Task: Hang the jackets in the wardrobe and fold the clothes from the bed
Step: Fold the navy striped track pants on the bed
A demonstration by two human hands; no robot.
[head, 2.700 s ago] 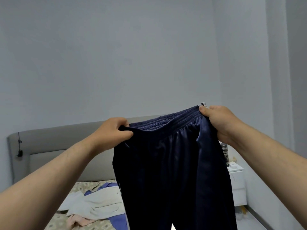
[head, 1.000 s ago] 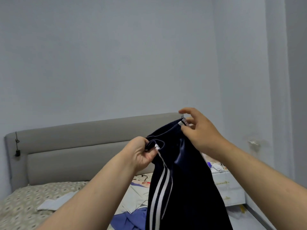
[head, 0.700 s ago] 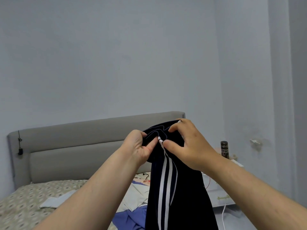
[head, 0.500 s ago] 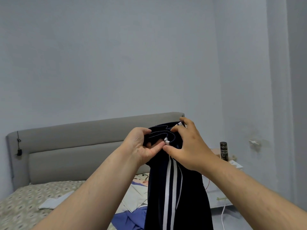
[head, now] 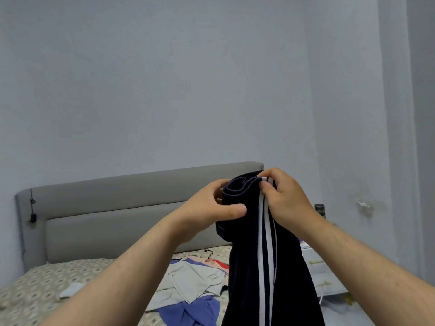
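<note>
Two hands clamp the doubled waistband [head: 237, 187] of the navy trousers [head: 247, 267], which hang by the bed's [head: 35, 285] right edge: best pinch firmly with the left hand [head: 211, 208], square the white stripes [head: 261, 243] with the right hand [head: 288, 203], then lay them flat

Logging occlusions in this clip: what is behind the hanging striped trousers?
Beside the trousers, a clothes pile on the bed and a white nightstand show. The stretch between them, bed edge and nightstand side, is covered; anything there is hidden.
</note>
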